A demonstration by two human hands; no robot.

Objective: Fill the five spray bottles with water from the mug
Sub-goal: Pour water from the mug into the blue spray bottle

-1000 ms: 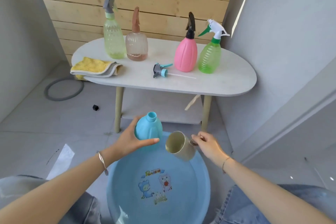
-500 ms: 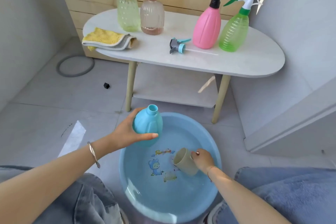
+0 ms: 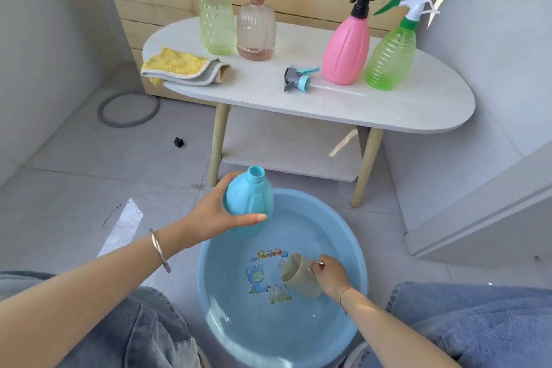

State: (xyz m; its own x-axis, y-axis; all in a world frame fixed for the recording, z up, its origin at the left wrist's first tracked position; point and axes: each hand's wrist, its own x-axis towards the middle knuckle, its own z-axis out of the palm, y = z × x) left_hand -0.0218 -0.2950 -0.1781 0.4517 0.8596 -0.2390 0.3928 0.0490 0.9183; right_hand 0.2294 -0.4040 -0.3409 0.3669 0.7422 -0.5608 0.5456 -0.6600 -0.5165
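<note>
My left hand point(image 3: 213, 215) grips an uncapped blue bottle point(image 3: 249, 203), upright over the far rim of a blue basin point(image 3: 357, 266) of water on the floor. My right hand point(image 3: 330, 276) holds a beige mug point(image 3: 300, 275) by its handle, tilted and dipped low in the basin. On the white table point(image 3: 418, 110) stand a yellow-green bottle point(image 3: 215, 18), a clear brownish bottle point(image 3: 256, 30), a pink bottle point(image 3: 346, 48) and a green bottle point(image 3: 391, 57), all with spray heads on. The blue bottle's spray head point(image 3: 297, 79) lies on the table.
A folded yellow cloth point(image 3: 179, 67) lies at the table's left end. A grey ring point(image 3: 128, 109) and a small black cap point(image 3: 178, 142) are on the tiled floor. My knees in jeans flank the basin. A grey wall ledge stands to the right.
My right hand has lowered the mug from above the basin down into the water. The blue bottle stays in my left hand. The view has tipped downward and closer.
</note>
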